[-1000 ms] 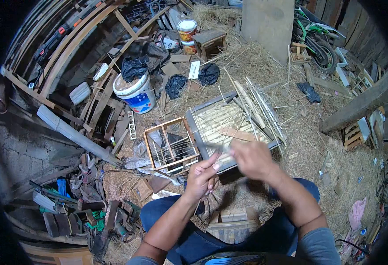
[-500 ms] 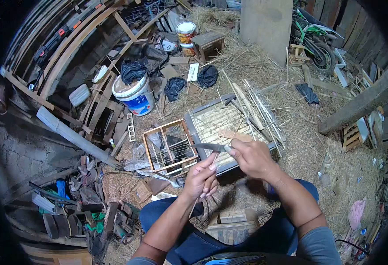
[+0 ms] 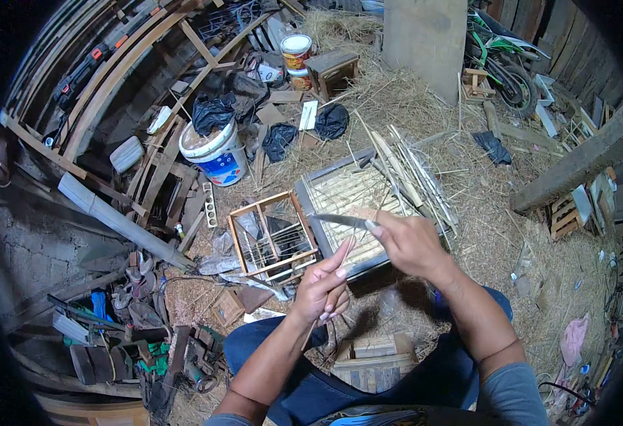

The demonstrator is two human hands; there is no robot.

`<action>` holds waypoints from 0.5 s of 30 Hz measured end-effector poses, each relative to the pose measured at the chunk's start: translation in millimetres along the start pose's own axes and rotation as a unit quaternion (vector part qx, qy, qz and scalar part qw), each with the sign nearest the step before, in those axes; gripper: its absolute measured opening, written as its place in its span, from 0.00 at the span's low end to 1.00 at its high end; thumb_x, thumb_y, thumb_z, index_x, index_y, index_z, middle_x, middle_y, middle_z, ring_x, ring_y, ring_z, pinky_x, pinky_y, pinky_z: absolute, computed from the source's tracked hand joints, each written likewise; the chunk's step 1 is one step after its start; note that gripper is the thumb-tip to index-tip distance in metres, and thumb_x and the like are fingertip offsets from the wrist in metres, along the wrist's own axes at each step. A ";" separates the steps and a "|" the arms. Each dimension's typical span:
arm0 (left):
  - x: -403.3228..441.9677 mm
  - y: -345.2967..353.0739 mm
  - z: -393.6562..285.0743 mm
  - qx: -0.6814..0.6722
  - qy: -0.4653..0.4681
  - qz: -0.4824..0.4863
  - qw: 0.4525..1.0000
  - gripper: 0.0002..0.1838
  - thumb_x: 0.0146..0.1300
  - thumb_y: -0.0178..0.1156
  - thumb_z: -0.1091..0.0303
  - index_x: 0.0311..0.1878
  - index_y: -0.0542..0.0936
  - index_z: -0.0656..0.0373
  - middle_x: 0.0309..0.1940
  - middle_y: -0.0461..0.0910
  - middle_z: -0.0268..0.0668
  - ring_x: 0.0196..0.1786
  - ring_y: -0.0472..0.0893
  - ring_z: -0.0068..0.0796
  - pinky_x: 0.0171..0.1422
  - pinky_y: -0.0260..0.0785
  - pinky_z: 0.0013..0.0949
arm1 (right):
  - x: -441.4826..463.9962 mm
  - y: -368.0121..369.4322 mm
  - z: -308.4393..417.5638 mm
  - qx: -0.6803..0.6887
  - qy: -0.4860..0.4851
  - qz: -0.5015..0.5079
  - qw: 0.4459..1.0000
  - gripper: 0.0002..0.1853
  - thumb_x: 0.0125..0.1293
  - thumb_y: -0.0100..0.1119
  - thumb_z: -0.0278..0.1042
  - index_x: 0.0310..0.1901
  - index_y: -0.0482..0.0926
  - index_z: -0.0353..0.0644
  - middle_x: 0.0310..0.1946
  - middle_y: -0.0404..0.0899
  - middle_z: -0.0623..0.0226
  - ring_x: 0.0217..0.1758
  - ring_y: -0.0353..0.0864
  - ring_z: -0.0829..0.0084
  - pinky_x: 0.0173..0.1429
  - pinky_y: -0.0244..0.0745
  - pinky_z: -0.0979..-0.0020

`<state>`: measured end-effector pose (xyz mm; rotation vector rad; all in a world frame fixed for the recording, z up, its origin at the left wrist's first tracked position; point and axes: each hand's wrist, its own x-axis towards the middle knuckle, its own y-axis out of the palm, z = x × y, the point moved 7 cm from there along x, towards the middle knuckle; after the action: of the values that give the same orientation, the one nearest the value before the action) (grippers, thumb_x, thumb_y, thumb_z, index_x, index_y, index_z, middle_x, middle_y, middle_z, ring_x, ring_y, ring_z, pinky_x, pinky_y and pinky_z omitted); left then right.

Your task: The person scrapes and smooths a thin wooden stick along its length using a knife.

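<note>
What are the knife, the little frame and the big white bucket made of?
Knife: likely metal, with a smooth, dull grey blade. Frame: seems wood, brown, straight and unpainted-looking. Bucket: probably plastic, smooth white sides with blue printing.

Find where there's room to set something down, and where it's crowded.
Straw-littered brown floor lies open between the grey-framed slatted panel and the thick grey wooden post. Crowded: the panel's right side, under long pale wooden strips; its left, beside a rectangular brown wooden frame; and its near edge, close to the left hand, right hand and grey-bladed knife.
</note>
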<state>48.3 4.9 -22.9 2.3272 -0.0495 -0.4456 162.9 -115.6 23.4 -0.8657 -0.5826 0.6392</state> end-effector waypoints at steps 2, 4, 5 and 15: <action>-0.2 3.5 1.1 -0.004 0.001 0.014 1.000 0.29 0.79 0.46 0.70 0.80 0.56 0.51 0.08 0.58 0.26 0.07 0.56 0.17 0.14 0.54 0.24 | 6.4 -7.1 -7.1 0.005 0.036 -0.001 0.999 0.17 0.76 0.48 0.50 0.37 0.77 0.47 0.20 0.80 0.59 0.20 0.81 0.57 0.25 0.75 0.57; 0.8 -1.6 3.4 -0.003 -0.004 0.006 1.000 0.29 0.79 0.46 0.70 0.80 0.56 0.51 0.08 0.58 0.26 0.07 0.56 0.17 0.14 0.54 0.24 | 1.6 -6.4 6.2 0.006 -0.048 -0.051 0.998 0.17 0.76 0.48 0.50 0.37 0.77 0.47 0.21 0.81 0.59 0.23 0.84 0.56 0.25 0.75 0.57; 1.0 -3.5 3.6 0.016 -0.005 0.003 1.000 0.29 0.78 0.46 0.70 0.80 0.56 0.52 0.08 0.58 0.26 0.07 0.56 0.17 0.14 0.54 0.24 | 0.8 -7.2 9.4 0.014 -0.073 -0.065 0.995 0.17 0.77 0.47 0.50 0.37 0.77 0.48 0.19 0.80 0.59 0.22 0.83 0.55 0.24 0.73 0.55; 2.8 -3.0 3.0 0.046 -0.009 -0.004 0.999 0.28 0.78 0.46 0.69 0.79 0.58 0.51 0.07 0.57 0.26 0.07 0.56 0.17 0.14 0.54 0.24 | 1.5 2.0 -2.8 0.034 -0.010 -0.011 0.999 0.16 0.77 0.48 0.49 0.38 0.76 0.47 0.16 0.76 0.59 0.20 0.80 0.52 0.24 0.71 0.53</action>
<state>49.6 4.5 -27.8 2.4156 -0.0702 -0.4773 165.3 -115.0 20.6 -0.7899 -0.5853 0.6458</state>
